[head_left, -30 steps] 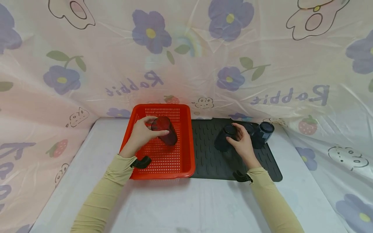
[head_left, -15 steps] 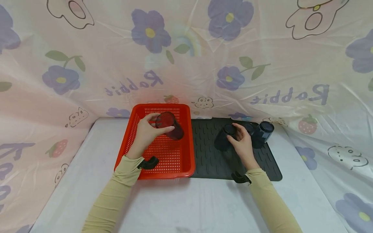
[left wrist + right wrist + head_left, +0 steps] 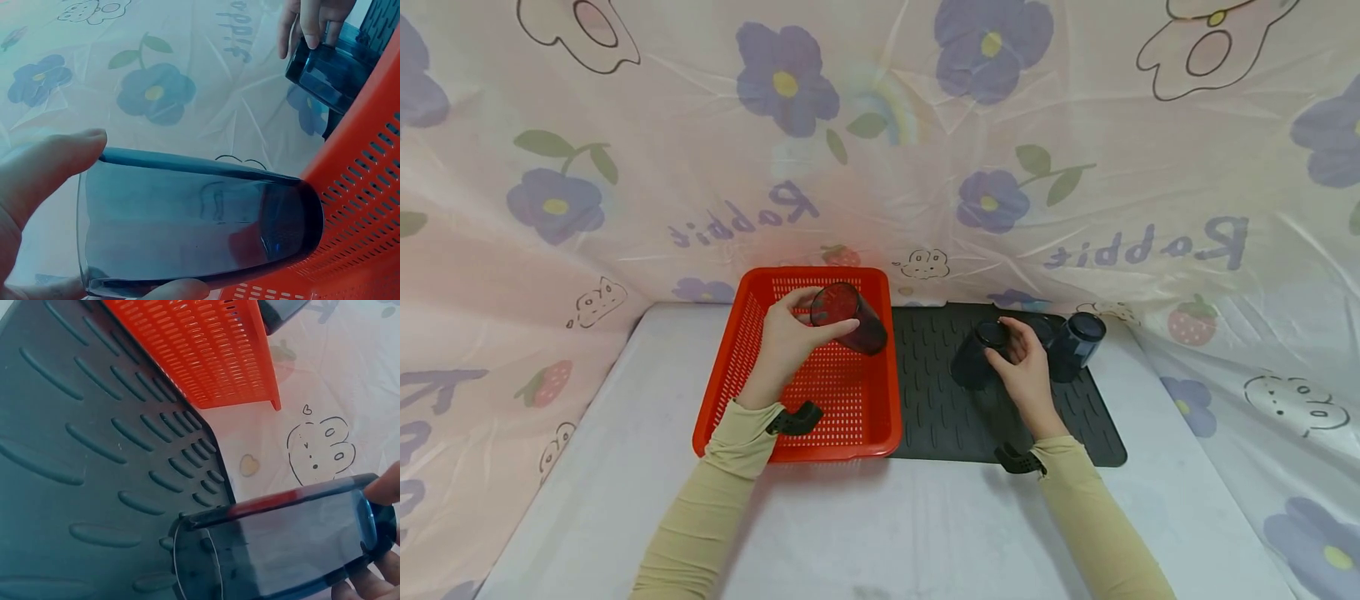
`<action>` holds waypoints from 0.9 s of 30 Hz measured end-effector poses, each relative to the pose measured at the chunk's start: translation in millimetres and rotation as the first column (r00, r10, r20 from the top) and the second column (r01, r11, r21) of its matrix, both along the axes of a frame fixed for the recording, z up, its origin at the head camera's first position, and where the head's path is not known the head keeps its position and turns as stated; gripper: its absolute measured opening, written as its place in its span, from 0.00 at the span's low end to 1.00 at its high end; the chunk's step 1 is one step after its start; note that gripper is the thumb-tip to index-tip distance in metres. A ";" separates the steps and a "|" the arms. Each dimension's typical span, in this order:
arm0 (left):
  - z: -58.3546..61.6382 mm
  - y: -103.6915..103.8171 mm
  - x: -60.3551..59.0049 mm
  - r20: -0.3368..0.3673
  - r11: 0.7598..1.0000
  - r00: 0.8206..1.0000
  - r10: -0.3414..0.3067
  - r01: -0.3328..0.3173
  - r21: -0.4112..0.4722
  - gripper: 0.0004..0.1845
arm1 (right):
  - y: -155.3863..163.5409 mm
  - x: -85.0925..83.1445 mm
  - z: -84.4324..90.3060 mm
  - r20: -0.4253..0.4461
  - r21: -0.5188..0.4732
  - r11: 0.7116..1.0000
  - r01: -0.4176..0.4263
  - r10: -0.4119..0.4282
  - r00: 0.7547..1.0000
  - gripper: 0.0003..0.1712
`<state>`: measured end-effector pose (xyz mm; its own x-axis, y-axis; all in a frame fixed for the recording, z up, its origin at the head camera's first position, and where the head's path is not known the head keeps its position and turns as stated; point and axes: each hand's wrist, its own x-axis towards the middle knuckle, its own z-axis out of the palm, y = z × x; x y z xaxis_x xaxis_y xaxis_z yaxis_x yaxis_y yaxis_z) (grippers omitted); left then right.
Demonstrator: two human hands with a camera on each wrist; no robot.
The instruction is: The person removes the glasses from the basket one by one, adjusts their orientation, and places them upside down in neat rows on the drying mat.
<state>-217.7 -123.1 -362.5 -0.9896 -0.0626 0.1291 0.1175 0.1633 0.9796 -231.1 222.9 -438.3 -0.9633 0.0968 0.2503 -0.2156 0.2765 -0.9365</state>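
My left hand point(image 3: 790, 342) holds a dark translucent drinking glass point(image 3: 187, 219) near its rim, thumb on one side and fingers on the other. The glass is tilted over the red plastic basket point(image 3: 895, 400), its base toward the basket's right wall. On the dark ridged mat point(image 3: 932, 425), another dark glass point(image 3: 300, 531) stands upside down, rim on the mat. My right hand point(image 3: 1026, 367) grips it close to its base, thumb and fingers on opposite sides. Two more dark glasses stand at the mat's right: one inverted glass point(image 3: 1077, 346) shows well, the other point(image 3: 1042, 328) is mostly hidden.
The basket and the mat lie side by side on a white-covered table point(image 3: 910, 533). Behind them hangs a patterned curtain point(image 3: 880, 167) with flowers and rabbits. Black straps with wrist cameras sit on both wrists, over yellow-green sleeves point(image 3: 707, 500).
My left hand has carried its glass up and to the right, from the basket's middle toward its right wall. My right hand and its glass stay in place.
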 end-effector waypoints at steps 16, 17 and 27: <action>48.8 -1.6 37.4 -0.045 0.999 0.998 0.034 -0.033 0.024 0.32 | -5.2 12.3 17.3 -0.032 -0.067 0.998 -0.003 0.001 0.999 0.34; 49.6 -1.3 37.8 -0.044 0.999 0.999 0.031 -0.029 0.038 0.32 | -6.5 13.9 19.8 -0.034 -0.066 0.998 -0.001 -0.001 0.999 0.34; 31.8 0.4 20.9 -0.074 0.980 0.997 0.024 -0.009 0.198 0.33 | -10.2 19.3 26.6 -0.077 -0.129 0.992 -0.015 0.005 0.997 0.31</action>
